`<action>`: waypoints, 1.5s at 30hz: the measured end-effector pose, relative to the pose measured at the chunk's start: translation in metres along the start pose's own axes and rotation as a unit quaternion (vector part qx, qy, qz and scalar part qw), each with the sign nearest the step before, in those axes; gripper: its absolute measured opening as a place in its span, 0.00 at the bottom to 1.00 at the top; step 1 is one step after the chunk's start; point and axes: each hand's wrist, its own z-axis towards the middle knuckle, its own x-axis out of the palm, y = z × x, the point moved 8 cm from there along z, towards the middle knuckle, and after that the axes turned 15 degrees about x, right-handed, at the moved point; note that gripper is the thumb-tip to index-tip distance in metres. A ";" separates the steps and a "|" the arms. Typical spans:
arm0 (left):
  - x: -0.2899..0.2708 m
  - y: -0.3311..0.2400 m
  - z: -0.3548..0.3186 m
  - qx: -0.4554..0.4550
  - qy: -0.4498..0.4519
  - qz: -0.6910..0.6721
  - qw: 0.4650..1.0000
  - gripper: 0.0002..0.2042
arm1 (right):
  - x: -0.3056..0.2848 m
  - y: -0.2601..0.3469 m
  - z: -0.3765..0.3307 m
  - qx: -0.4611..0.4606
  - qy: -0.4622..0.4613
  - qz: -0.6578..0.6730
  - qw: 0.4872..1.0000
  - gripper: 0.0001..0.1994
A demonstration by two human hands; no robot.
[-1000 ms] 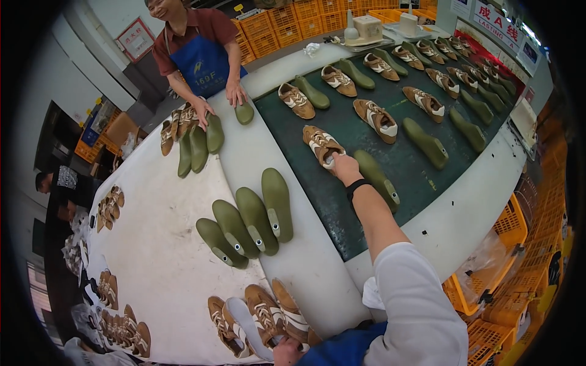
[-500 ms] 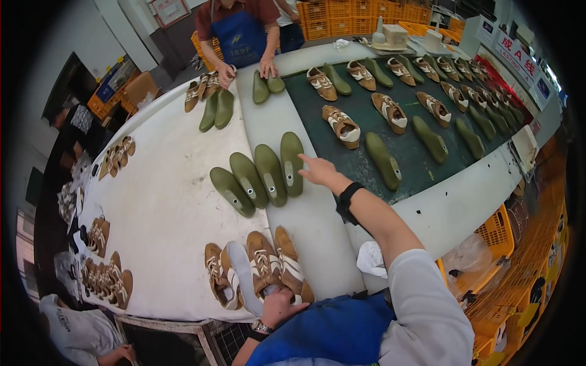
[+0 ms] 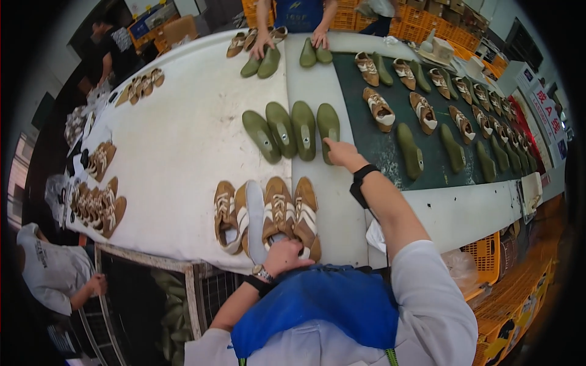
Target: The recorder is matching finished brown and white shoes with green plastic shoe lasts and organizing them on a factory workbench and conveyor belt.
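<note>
Four-like rows aside, several green shoe lasts stand side by side in front of me, and my right hand point(image 3: 345, 154) has its fingers at the heel end of the rightmost shoe last point(image 3: 328, 121). Nearer to me, several brown sneakers with white stripes form a row, with a pale insole point(image 3: 255, 213) among them. My left hand point(image 3: 284, 256) is closed at the heel opening of a brown sneaker point(image 3: 279, 210); its fingertips are partly hidden inside. Another brown sneaker point(image 3: 306, 210) touches it on the right.
Across the table a co-worker's hands point(image 3: 264, 44) rest on green lasts. A dark green mat point(image 3: 384, 146) on the right bears rows of sneakers and lasts. More sneakers point(image 3: 101, 207) sit along the left edge. Orange crates point(image 3: 485, 259) stand at the right.
The view has shifted, so the table appears higher and further right. My right hand stays by the rightmost last, my left at the sneaker. The co-worker's hand has moved onto the left pair of lasts.
</note>
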 end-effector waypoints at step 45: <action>-0.090 0.079 -0.070 -0.232 -0.302 -0.335 0.862 0.06 | 0.025 -0.039 -0.207 -0.145 -0.021 0.075 0.986 0.23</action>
